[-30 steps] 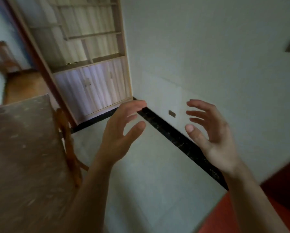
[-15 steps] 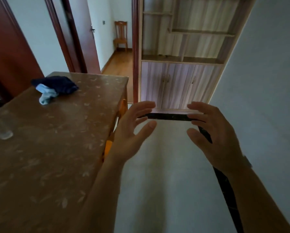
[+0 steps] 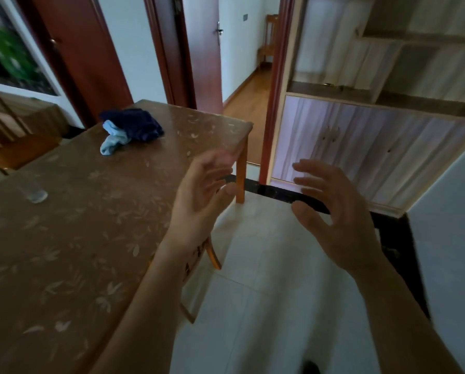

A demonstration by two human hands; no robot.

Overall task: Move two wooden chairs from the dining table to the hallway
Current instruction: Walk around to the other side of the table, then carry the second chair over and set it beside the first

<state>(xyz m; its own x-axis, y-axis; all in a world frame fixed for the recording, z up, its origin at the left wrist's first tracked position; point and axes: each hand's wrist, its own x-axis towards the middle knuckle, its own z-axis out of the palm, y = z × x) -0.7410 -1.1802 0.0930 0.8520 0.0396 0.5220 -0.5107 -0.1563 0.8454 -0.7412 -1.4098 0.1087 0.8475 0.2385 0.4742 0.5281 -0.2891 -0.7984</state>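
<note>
My left hand point(image 3: 199, 195) and my right hand point(image 3: 333, 211) are raised in front of me, fingers spread, holding nothing. Below my left wrist, an orange wooden chair point(image 3: 211, 255) is tucked under the dining table point(image 3: 64, 238); only parts of its frame show past the table's right edge. A second wooden chair point(image 3: 12, 141) stands at the table's far left side. A third wooden chair point(image 3: 267, 44) stands far down the hallway beyond the doorway.
On the table lie a dark blue and light blue cloth point(image 3: 128, 130) and a clear glass point(image 3: 34, 188). A wooden cabinet with shelves point(image 3: 374, 136) fills the right wall. The doorway with a red-brown frame point(image 3: 273, 103) opens onto an orange wood floor. White tile lies ahead.
The view has swung left from the wall corner toward the table and doorway. Both hands stay raised and empty; the hallway and the chair at the far left have come into sight.
</note>
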